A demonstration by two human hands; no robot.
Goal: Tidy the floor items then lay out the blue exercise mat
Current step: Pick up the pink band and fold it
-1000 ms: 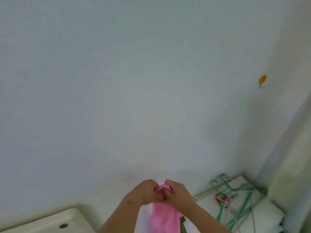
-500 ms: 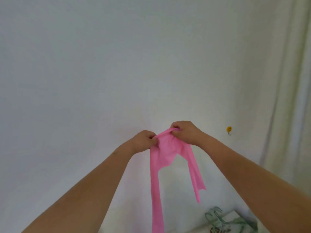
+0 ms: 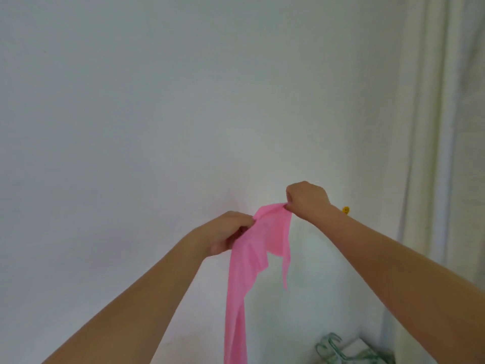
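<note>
A long pink stretchy band (image 3: 246,261) hangs in front of a white wall, held up at chest height by both hands. My left hand (image 3: 227,232) pinches its upper left edge. My right hand (image 3: 307,199) grips the upper right corner a little higher and closer to the wall. The band's long end drops out of the bottom of the view, and a short tail dangles under my right hand. The blue exercise mat is not in view.
A small yellow hook (image 3: 345,210) is stuck on the wall just behind my right wrist. A pale curtain (image 3: 443,153) hangs along the right. Green clothes hangers (image 3: 333,348) lie on a white surface at the bottom right.
My hands have risen with the pink band from low near the white surface to chest height, and moved apart, spreading the band's top. The view has tilted up to the wall.
</note>
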